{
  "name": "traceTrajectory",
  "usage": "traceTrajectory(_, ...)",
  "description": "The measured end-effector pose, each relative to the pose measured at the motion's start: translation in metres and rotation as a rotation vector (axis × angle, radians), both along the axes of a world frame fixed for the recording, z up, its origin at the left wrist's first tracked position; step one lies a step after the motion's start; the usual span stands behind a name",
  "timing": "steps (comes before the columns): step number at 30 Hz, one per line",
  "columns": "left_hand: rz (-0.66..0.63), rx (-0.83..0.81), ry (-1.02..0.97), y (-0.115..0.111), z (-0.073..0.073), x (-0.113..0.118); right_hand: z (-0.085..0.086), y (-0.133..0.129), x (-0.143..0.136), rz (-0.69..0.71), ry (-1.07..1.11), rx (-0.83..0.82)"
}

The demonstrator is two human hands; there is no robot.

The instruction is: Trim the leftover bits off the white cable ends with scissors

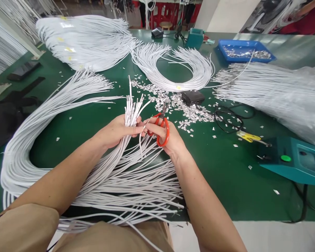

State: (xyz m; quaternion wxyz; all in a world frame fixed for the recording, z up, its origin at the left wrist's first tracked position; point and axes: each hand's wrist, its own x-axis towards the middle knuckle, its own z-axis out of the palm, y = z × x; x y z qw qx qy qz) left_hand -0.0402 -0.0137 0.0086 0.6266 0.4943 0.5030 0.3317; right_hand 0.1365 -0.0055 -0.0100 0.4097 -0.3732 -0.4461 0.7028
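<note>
Wrapped in my left hand (118, 130) is a bunch of white cables (131, 113), their cut ends pointing up and away from me. My right hand (170, 138) has red-handled scissors (163, 127) hooked on its fingers, blades pointing away. Its thumb and fingertips meet the left thumb at a single cable end beside the bunch. More white cables (141, 185) fan out under both hands toward the front edge, and their long bundle (18, 154) curves round on the left.
Foil-like scraps (173, 101) lie beyond my hands, with a small black box (193, 97) among them. Farther back are a coiled cable bundle (173, 82) and a blue tray (245, 45) of scraps. A teal machine (291, 157) and yellow-handled cutters (249, 136) are at right.
</note>
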Motion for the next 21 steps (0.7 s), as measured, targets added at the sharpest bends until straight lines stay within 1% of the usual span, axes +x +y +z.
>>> traceTrajectory(6, 0.075, -0.009, -0.020, -0.0004, 0.0004, -0.0017, -0.0046, -0.0007, -0.0034, -0.109, -0.022, 0.015)
traceTrajectory(9, 0.092, -0.028, -0.039, 0.0001, 0.0005, -0.0023, -0.0073, -0.0014, -0.0051, -0.099, 0.053, 0.057)
traceTrajectory(11, 0.097, -0.042, -0.052, 0.0008, 0.0010, -0.0025, -0.0078, -0.0013, -0.0046, -0.086, 0.058, 0.072)
traceTrajectory(13, 0.102, -0.038, -0.053, 0.0015, 0.0015, -0.0029, -0.0076, -0.0006, -0.0029, -0.116, -0.028, 0.072)
traceTrajectory(15, 0.104, -0.023, -0.044, 0.0023, 0.0017, -0.0035, -0.0069, 0.0006, -0.0008, -0.200, -0.129, 0.068)
traceTrajectory(18, 0.103, -0.016, -0.042, 0.0027, 0.0018, -0.0039, -0.0060, 0.0022, 0.0011, -0.315, -0.169, 0.072)
traceTrajectory(21, 0.095, -0.012, -0.026, 0.0023, 0.0023, -0.0030, -0.0052, 0.0024, 0.0015, -0.328, -0.199, 0.098)
